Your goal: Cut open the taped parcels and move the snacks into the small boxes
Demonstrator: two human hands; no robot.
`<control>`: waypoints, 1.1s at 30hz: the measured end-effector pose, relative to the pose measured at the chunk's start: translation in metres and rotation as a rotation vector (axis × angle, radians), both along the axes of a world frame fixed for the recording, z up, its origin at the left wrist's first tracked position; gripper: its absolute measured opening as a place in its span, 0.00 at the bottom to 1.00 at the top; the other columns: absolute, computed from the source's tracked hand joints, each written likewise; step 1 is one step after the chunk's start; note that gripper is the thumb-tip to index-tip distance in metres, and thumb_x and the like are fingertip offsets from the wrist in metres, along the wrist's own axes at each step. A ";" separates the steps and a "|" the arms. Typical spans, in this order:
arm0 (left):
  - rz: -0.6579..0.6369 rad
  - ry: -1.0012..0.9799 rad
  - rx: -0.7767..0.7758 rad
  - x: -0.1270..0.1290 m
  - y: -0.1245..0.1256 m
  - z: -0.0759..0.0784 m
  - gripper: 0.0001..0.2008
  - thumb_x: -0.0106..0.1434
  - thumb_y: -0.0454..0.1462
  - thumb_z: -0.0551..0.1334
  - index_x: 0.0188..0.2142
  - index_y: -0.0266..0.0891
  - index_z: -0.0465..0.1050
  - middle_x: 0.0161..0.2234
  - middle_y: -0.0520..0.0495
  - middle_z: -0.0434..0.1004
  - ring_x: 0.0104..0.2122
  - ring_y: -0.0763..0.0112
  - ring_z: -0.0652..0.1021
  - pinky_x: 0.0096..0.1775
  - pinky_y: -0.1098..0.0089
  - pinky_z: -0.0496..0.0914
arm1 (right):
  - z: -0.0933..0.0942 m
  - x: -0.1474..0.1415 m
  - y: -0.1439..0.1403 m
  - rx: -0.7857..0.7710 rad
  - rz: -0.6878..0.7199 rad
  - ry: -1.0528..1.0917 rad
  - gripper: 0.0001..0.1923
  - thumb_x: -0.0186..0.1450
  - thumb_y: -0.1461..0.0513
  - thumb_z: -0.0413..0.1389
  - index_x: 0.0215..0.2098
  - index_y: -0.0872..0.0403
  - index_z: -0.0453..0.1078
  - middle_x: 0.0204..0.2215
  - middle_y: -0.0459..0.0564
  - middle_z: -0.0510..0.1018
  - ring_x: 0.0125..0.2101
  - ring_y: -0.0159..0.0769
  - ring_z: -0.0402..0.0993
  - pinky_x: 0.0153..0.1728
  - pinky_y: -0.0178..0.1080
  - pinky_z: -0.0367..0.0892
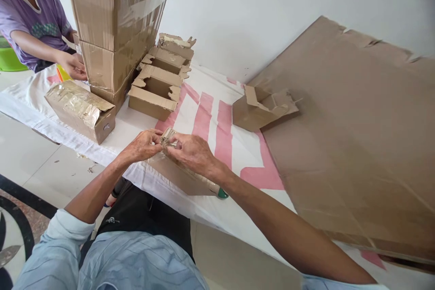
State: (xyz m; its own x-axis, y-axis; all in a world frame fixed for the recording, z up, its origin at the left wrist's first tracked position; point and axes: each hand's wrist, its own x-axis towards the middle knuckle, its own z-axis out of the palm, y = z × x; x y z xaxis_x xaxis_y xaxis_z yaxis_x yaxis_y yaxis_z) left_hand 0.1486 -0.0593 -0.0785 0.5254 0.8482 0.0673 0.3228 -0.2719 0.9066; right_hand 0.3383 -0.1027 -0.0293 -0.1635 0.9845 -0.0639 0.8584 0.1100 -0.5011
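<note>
A long brown cardboard box (183,176) lies at the table's near edge, right in front of me. My left hand (144,146) is closed, its fingertips pinching the box's far left end. From the other side my right hand (192,152) grips the same end, thumb and fingers bent around a crumpled, taped flap (167,136). The fingers partly cover that flap, so its exact shape is hidden. A small green round thing (222,193) shows at the box's right end, partly behind my right forearm.
Stacked taped cartons (112,31) rise at the back left. Beside them lie a taped box (81,109) and torn open boxes (154,95). Another open box (260,108) touches a large cardboard sheet (356,145) at right. A co-worker's hand (73,65) is behind the stack.
</note>
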 end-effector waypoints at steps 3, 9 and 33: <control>0.012 -0.028 0.002 0.000 -0.002 0.000 0.10 0.55 0.33 0.62 0.18 0.39 0.72 0.46 0.44 0.85 0.52 0.53 0.81 0.55 0.60 0.71 | 0.005 0.003 0.014 0.234 0.203 -0.064 0.08 0.66 0.61 0.58 0.42 0.50 0.77 0.35 0.51 0.82 0.38 0.44 0.76 0.39 0.43 0.68; -0.006 -0.189 -0.080 -0.004 -0.007 0.000 0.09 0.55 0.37 0.63 0.20 0.39 0.74 0.45 0.45 0.84 0.47 0.57 0.81 0.50 0.63 0.71 | 0.020 0.007 0.050 0.021 0.678 0.017 0.09 0.68 0.62 0.57 0.44 0.51 0.78 0.41 0.52 0.80 0.45 0.45 0.74 0.47 0.46 0.68; 0.035 -0.267 -0.276 0.000 -0.003 0.000 0.12 0.57 0.44 0.70 0.23 0.38 0.79 0.53 0.41 0.80 0.55 0.51 0.77 0.59 0.55 0.66 | -0.043 0.040 0.059 -0.019 0.567 0.408 0.16 0.67 0.54 0.66 0.52 0.44 0.78 0.70 0.51 0.67 0.76 0.55 0.49 0.72 0.63 0.49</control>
State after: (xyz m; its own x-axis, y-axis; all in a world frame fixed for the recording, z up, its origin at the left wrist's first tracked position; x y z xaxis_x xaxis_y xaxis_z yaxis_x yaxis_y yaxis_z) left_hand 0.1486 -0.0627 -0.0780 0.4908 0.8705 -0.0352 0.0703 0.0007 0.9975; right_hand 0.3784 -0.0437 -0.0722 -0.6666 0.7392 0.0960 0.4135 0.4738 -0.7775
